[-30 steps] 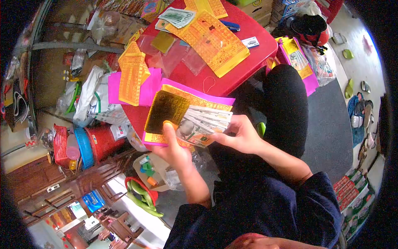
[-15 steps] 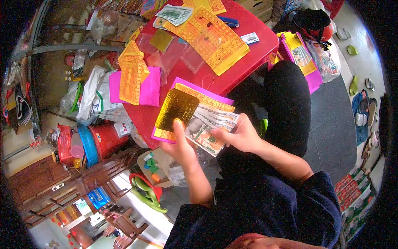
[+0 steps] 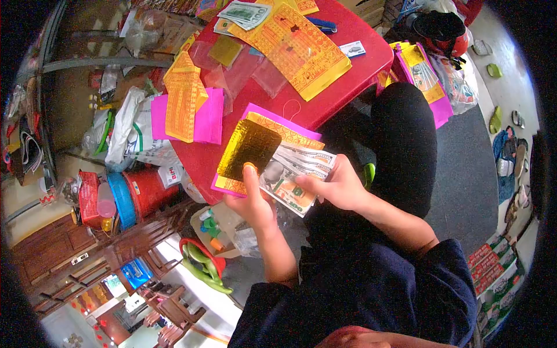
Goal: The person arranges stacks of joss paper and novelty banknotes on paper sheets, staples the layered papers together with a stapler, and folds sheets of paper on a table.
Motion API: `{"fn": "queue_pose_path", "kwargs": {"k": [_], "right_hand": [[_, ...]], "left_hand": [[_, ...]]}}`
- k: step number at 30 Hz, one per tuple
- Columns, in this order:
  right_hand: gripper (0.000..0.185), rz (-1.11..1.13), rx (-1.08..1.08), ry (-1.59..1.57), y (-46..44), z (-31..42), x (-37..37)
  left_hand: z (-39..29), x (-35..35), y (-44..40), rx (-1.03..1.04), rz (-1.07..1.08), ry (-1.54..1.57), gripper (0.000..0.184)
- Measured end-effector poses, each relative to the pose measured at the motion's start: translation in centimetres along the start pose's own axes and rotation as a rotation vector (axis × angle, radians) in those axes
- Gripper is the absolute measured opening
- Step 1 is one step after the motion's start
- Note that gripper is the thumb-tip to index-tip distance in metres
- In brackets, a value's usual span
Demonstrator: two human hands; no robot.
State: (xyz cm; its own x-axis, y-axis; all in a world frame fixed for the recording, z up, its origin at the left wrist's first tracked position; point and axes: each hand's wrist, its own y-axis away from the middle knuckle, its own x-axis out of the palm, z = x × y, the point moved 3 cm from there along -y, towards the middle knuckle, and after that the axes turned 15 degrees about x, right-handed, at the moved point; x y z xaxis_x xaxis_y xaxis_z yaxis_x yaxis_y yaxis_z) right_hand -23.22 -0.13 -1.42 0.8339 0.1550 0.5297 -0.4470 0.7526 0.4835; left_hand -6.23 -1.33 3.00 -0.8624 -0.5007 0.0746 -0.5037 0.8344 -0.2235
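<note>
The left hand (image 3: 253, 203) is near the close edge of the red worktop (image 3: 369, 68), holding a layered bundle. Its thumb presses on the gold sheet (image 3: 249, 148), close against the front; its other fingers are mostly hidden behind, so I cannot tell how far they spread. The gold sheet lies over orange patterned paper (image 3: 293, 132) backed by pink paper (image 3: 272, 114).

The right hand (image 3: 342, 187), farther right along that edge, has its thumb and bent fingers closed on the fanned banknotes (image 3: 296, 177) — a pinch at their right side, with the notes overlapping the bundle.

On the worktop's left part, a folded orange paper (image 3: 183, 110) lies over pink sheets (image 3: 213, 124). Toward its far side are loose banknotes (image 3: 246, 15), partly over long orange sheets (image 3: 299, 55). Beyond the worktop's right edge sits another layered bundle (image 3: 436, 95) — pink, with gold and banknotes on top.
</note>
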Motion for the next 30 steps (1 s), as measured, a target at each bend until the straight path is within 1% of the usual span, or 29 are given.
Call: {"fn": "queue_pose_path", "kwargs": {"k": [4,7,10,13,16,25,30], "right_hand": [[0.032,0.004,0.015,0.011,-0.1,-0.1,-0.1],[0.032,0.01,0.015,-0.006,0.0,0.1,0.0],[0.032,0.013,0.006,-0.028,0.1,0.5,0.2],[0.032,0.014,0.018,-0.023,0.1,0.5,0.1],[0.032,0.016,0.03,-0.018,0.0,0.4,0.1],[0.033,0.021,0.005,-0.04,-0.1,0.5,0.3],[0.036,0.029,0.0,-0.056,-0.2,0.4,0.4]], "left_hand": [[0.4,-0.4,0.1,-0.019,-0.012,0.0,0.048],[0.3,-0.2,0.1,-0.007,0.019,0.029,0.048],[-0.1,0.1,0.1,-0.012,-0.005,0.086,0.044],[-0.1,0.1,0.1,-0.029,-0.011,0.088,0.045],[0.3,-0.2,0.2,-0.02,0.003,0.002,0.046],[1.1,-0.7,0.0,-0.004,0.039,-0.018,0.047],[0.7,-0.3,0.2,0.004,0.013,-0.026,0.047]]}}
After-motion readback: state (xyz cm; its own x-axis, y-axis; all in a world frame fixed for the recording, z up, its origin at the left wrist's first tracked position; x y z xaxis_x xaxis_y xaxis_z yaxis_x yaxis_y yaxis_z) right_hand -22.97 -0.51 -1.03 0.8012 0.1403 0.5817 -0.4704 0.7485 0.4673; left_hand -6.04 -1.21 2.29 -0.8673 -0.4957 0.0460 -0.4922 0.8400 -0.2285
